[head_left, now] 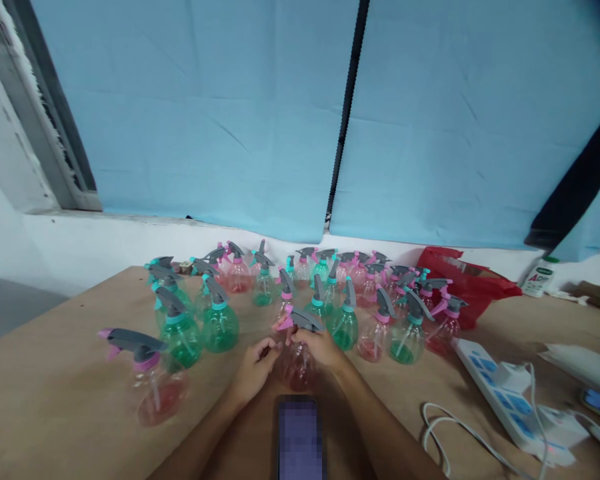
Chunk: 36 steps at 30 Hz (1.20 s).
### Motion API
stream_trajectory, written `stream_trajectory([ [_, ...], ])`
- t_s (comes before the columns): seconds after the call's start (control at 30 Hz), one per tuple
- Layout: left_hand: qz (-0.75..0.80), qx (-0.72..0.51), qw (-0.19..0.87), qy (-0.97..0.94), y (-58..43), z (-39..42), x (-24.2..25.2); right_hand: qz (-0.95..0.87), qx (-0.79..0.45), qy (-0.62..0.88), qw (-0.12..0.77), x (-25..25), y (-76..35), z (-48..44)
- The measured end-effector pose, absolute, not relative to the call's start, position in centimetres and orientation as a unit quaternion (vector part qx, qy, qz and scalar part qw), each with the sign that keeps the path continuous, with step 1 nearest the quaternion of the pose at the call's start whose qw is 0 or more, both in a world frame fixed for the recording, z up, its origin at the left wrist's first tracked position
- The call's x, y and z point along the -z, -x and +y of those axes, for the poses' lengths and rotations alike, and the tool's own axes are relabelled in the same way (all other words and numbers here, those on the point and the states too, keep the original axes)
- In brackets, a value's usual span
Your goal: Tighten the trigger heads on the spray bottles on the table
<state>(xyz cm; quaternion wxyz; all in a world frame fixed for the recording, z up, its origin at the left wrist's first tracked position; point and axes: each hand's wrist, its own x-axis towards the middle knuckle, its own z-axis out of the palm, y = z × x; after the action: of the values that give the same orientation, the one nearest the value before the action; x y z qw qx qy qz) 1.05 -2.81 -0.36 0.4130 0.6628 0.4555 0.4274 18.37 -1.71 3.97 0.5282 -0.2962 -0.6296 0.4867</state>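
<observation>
the left hand (256,371) is closing its grip on the left side of a pink bottle (300,375), fingers curling narrow against the clear plastic. the right hand (321,347) is reaching over from the right, its grip wrapping tight around the neck just under the grey sprayer (304,321). the bottle is standing upright between the two hands, low on the desk (55,400), in the middle of the view.

just behind it, a crowd of bottles (350,293), green and pink, is standing in loose rows back to the wall. the nearest one, a green bottle (344,328), is sitting just beside the right hand. a second green bottle (221,327) is standing near the left hand. a lone bottle (156,390), pink, is standing well apart on the left. a phone (300,437) is lying flat just in front of the held bottle, between the forearms. a power strip (500,393) with a white cable (460,433) is lying on the right, and a red bag (467,283) is sitting behind it.

both forearms are coming up from the bottom edge and angling inward to meet at the bottle, wrists low over the desk.
</observation>
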Motion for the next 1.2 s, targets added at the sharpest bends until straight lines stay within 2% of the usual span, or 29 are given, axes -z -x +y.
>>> stream_trajectory([
  [0.23,0.446,-0.432,0.42,-0.662,-1.2,-3.0,-0.1,-0.633,-0.49,0.275,0.533,-4.0,-18.2,-1.8],
  [0.4,0.452,-0.442,0.402,-0.662,-1.1,-3.5,-0.4,-0.615,-0.455,0.324,0.557,-3.3,-17.9,-1.9],
  [0.63,0.397,-0.469,0.253,-0.747,-0.6,-4.8,0.0,-0.602,-0.36,0.302,0.646,-2.0,-16.7,-4.0],
  [0.73,0.384,-0.473,0.185,-0.771,-0.7,-4.9,0.2,-0.626,-0.367,0.275,0.631,-1.6,-16.3,-4.4],
  [0.93,0.458,-0.459,0.093,-0.756,-0.5,-3.9,0.6,-0.651,-0.408,0.255,0.587,-0.9,-16.0,-4.0],
  [1.2,0.566,-0.476,0.007,-0.673,0.8,-2.5,0.8,-0.645,-0.343,0.302,0.613,-0.9,-16.2,-4.3],
])
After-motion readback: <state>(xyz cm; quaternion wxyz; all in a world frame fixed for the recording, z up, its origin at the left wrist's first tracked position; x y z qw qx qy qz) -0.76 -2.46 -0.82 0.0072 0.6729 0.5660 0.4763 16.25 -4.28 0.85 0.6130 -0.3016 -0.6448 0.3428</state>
